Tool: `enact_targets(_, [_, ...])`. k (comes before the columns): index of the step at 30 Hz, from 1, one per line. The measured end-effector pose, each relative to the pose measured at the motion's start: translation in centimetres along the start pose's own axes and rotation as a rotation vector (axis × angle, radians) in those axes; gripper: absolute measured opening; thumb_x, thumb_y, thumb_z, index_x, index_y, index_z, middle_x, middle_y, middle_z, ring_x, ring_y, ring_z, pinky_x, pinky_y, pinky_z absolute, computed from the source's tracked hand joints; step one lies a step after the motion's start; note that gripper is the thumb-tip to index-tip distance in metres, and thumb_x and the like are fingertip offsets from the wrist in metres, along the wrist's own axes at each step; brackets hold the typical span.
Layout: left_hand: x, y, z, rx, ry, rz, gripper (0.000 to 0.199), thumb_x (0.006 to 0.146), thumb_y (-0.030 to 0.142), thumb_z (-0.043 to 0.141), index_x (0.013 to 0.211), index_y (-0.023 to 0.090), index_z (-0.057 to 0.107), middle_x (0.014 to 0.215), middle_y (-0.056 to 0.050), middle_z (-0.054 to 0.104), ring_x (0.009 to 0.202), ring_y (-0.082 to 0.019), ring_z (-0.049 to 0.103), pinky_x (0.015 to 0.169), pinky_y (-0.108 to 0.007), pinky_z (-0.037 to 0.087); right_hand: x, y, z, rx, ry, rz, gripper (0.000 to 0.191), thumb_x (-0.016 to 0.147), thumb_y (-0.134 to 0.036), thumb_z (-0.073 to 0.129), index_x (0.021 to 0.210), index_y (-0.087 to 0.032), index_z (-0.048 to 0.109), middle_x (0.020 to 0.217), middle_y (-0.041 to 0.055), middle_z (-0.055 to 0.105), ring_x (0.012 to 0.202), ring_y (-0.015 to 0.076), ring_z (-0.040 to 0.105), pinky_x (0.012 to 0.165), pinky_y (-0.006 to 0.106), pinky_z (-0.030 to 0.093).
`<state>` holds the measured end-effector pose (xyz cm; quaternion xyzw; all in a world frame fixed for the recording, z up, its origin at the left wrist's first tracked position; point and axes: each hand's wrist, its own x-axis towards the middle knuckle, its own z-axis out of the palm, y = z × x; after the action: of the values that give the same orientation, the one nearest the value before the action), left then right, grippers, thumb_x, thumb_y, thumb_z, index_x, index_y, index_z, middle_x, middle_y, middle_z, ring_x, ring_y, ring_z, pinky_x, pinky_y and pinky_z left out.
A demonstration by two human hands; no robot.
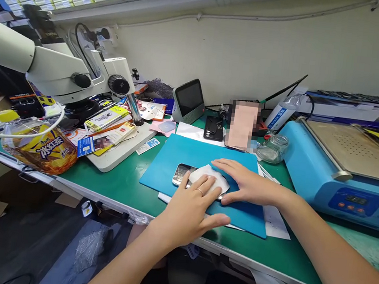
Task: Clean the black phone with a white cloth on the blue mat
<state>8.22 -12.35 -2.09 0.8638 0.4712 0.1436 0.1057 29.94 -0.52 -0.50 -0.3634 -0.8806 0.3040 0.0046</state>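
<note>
A smartphone lies flat on a blue mat, with a white wipe spread over much of its screen. My left hand presses the wipe down with flat fingers, the thumb held out to the side; a ring sits on one finger. At the phone's right end is my right hand, its thumb and fingers apart around that end. The phone's right part is mostly covered by the wipe and my hands.
A microscope on a pale base stands left, beside a large bottle of amber drink. Behind the mat are a black phone, a smart display and a glass jar. A blue heating plate machine occupies the right.
</note>
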Motion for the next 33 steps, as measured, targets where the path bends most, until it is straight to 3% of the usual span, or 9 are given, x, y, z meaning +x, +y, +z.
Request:
enact_targets(5, [-3.0, -2.6, -0.5, 0.057, -0.030, -0.114, 0.058, 0.107, 0.061, 0.032, 0.154, 0.027, 0.041, 0.166, -0.007, 0.035, 0.155, -0.028, 0.029, 0.125, -0.066, 0.011, -0.1, -0.2, -0.2, -0.008, -0.025, 0.017, 0.115, 0.070, -0.076, 0.074, 0.163, -0.028, 0.026, 0.171, 0.0100, 0.022, 0.155, 0.0440, 0.018, 0.124, 0.059, 0.024])
enact_targets(10, [-1.8, -3.9, -0.9, 0.123, -0.006, -0.194, 0.060, 0.108, 0.060, 0.032, 0.152, 0.023, 0.044, 0.165, -0.011, 0.037, 0.154, -0.031, 0.030, 0.123, -0.068, 0.016, 0.0, -0.1, -0.2, -0.016, -0.021, 0.021, 0.114, 0.070, -0.076, 0.074, 0.163, -0.030, 0.026, 0.171, 0.0098, 0.023, 0.155, 0.0445, 0.018, 0.124, 0.060, 0.024])
enact_targets(16, [2.9, -0.2, 0.3, 0.072, 0.042, -0.071, 0.066, 0.105, 0.067, 0.029, 0.144, 0.018, 0.052, 0.155, -0.014, 0.052, 0.149, -0.032, 0.040, 0.122, -0.064, 0.022, 0.2, 0.6, 0.2, -0.038, 0.029, -0.046, 0.103, 0.077, -0.068, 0.072, 0.162, -0.030, 0.028, 0.168, 0.0126, 0.031, 0.153, 0.0425, 0.026, 0.122, 0.061, 0.028])
enact_targets(20, [4.1, 1.8, 1.0, 0.045, 0.034, -0.003, 0.071, 0.104, 0.069, 0.029, 0.142, 0.015, 0.054, 0.154, -0.013, 0.052, 0.150, -0.031, 0.036, 0.124, -0.061, 0.022, 0.1, 0.7, 0.3, -0.024, 0.040, -0.029, 0.102, 0.078, -0.063, 0.072, 0.162, -0.026, 0.028, 0.167, 0.0138, 0.032, 0.152, 0.0424, 0.027, 0.122, 0.059, 0.028])
enact_targets(26, [0.7, 0.9, 1.1, 0.038, 0.026, 0.026, 0.073, 0.104, 0.070, 0.025, 0.152, 0.019, 0.044, 0.162, -0.009, 0.042, 0.153, -0.028, 0.032, 0.125, -0.060, 0.021, 0.1, 0.3, 0.3, -0.021, 0.023, -0.017, 0.109, 0.073, -0.069, 0.074, 0.162, -0.029, 0.028, 0.169, 0.0108, 0.028, 0.153, 0.0445, 0.023, 0.123, 0.060, 0.026])
enact_targets(33, [-3.1, -2.8, 0.2, 0.166, -0.008, -0.075, 0.070, 0.107, 0.064, 0.029, 0.160, 0.018, 0.034, 0.166, -0.009, 0.032, 0.155, -0.028, 0.028, 0.126, -0.061, 0.017, -0.1, -0.1, 0.0, -0.033, -0.015, 0.000, 0.115, 0.072, -0.075, 0.073, 0.164, -0.027, 0.023, 0.172, 0.0110, 0.022, 0.156, 0.0411, 0.017, 0.124, 0.059, 0.023])
